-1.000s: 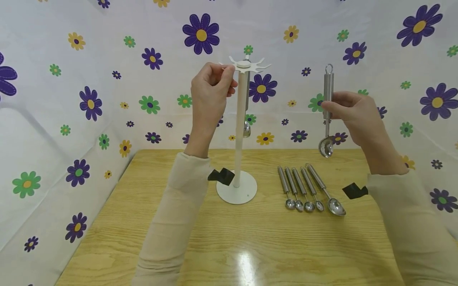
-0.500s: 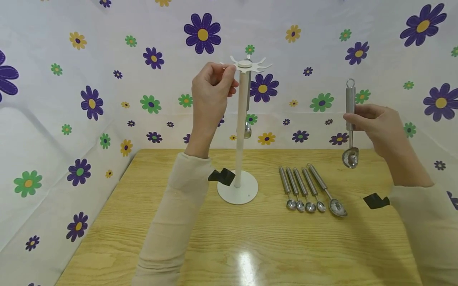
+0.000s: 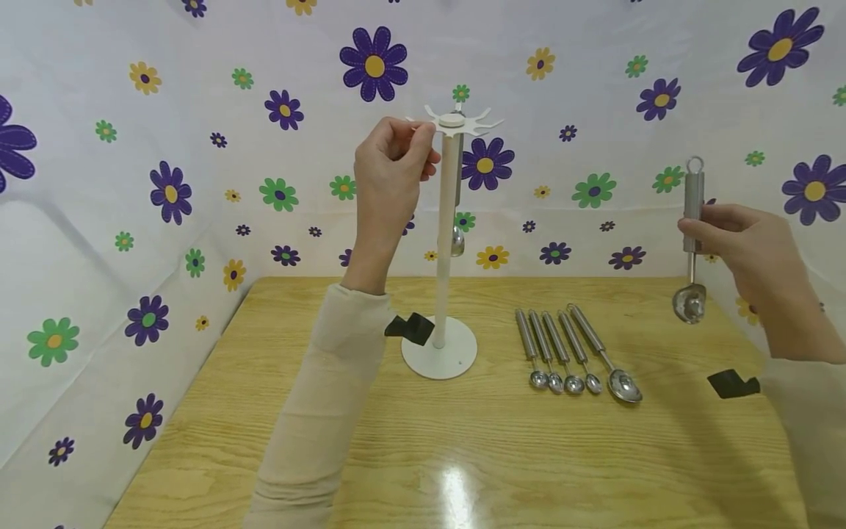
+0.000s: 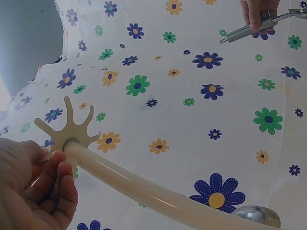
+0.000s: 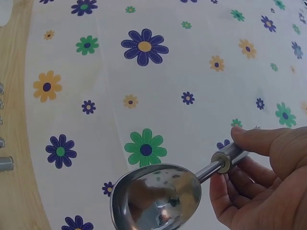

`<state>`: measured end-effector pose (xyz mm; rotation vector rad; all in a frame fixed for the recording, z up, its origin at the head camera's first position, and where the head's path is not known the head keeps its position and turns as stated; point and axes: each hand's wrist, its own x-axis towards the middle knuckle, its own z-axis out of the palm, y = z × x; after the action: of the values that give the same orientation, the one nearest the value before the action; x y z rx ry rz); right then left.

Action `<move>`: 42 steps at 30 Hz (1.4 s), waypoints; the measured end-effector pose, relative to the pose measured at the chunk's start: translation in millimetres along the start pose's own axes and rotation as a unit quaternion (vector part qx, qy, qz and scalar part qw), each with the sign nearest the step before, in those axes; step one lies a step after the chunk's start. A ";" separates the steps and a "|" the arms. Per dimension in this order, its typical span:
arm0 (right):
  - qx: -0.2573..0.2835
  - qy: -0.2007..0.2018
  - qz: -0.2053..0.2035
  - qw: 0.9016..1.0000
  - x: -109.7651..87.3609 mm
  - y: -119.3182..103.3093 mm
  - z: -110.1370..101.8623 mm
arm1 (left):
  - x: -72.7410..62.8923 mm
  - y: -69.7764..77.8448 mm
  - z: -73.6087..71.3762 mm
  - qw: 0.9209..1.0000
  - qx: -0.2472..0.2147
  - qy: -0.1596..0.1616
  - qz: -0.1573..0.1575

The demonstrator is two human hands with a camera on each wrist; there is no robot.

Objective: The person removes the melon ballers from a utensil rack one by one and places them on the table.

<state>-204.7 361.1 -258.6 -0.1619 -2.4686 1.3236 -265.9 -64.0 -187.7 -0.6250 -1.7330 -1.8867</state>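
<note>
My left hand (image 3: 391, 165) pinches one hook arm of the white rack top (image 3: 463, 123), at the head of a white stand. Behind the stand's post (image 3: 444, 242) hangs a steel spoon, its bowl (image 3: 457, 241) showing low beside the post and its handle partly hidden. Out to the right my right hand (image 3: 753, 242) grips the handle of a metal measuring spoon (image 3: 694, 202) with a ring at its top. That spoon is upright in the air, bowl down. In the right wrist view the spoon's shiny bowl (image 5: 158, 199) fills the lower middle.
Several steel measuring spoons (image 3: 573, 384) of different sizes lie side by side on the wooden table (image 3: 529, 455), right of the stand's round base (image 3: 439, 364). A flower-printed cloth (image 3: 264, 132) surrounds the table behind and at the sides.
My right hand has carried its measuring spoon to the right and somewhat down, away from the stand. My left hand stays at the rack top.
</note>
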 end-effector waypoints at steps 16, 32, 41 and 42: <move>0.038 -0.051 0.027 0.998 -3.9 20.2 1.2 | -2.4 1.0 -0.9 1.000 -0.014 0.006 -0.002; -0.058 -0.123 0.057 0.989 -6.3 44.9 25.9 | -2.3 2.2 -0.8 1.000 -0.012 0.007 0.002; -0.036 -0.155 0.081 0.984 -8.7 67.3 35.9 | -4.1 4.5 0.3 1.000 -0.010 0.003 0.000; -0.038 -0.158 0.081 0.983 -8.7 70.1 36.9 | -4.4 4.5 0.3 1.000 -0.009 0.004 0.000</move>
<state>-213.2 369.1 -337.5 -0.1882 -2.8261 1.4166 -259.6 -63.7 -187.0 -0.6237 -1.7138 -1.9035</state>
